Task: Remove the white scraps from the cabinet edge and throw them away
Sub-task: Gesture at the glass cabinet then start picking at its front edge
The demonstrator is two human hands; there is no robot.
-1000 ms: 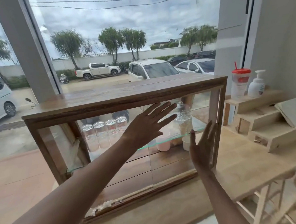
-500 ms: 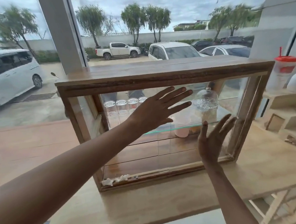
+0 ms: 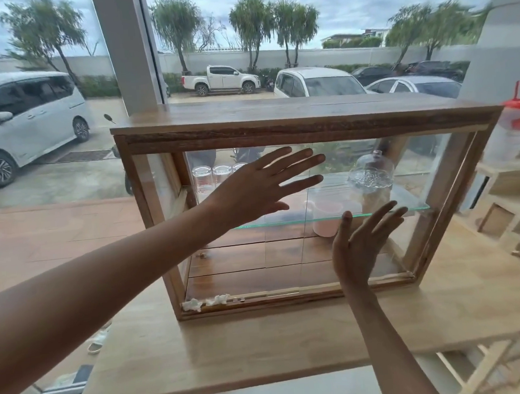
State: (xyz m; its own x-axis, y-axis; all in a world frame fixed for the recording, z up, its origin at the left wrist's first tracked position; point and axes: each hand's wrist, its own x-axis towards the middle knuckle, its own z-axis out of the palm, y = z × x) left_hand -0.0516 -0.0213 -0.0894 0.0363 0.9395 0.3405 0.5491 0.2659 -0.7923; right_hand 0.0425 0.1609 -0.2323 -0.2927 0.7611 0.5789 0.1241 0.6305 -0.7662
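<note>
A wooden cabinet (image 3: 306,130) with glass sliding doors stands on a light wooden table (image 3: 261,343). Crumpled white scraps (image 3: 206,302) lie in the bottom door track at the cabinet's lower left corner. My left hand (image 3: 258,187) is spread flat against the left glass pane at mid height, fingers apart, holding nothing. My right hand (image 3: 362,242) is spread against the glass lower and further right, also holding nothing. Both hands are well above and to the right of the scraps.
Inside the cabinet a glass shelf (image 3: 330,218) carries upturned glasses (image 3: 212,177) and a glass dome (image 3: 370,171); a pink cup (image 3: 327,220) stands below. A red-lidded cup (image 3: 513,132) and wooden shelving (image 3: 515,211) stand at the right. A window with parked cars lies behind.
The view has swung left and down, so the whole cabinet and its lower left corner with the scraps now show. Both hands stay spread on the glass in about the same place.
</note>
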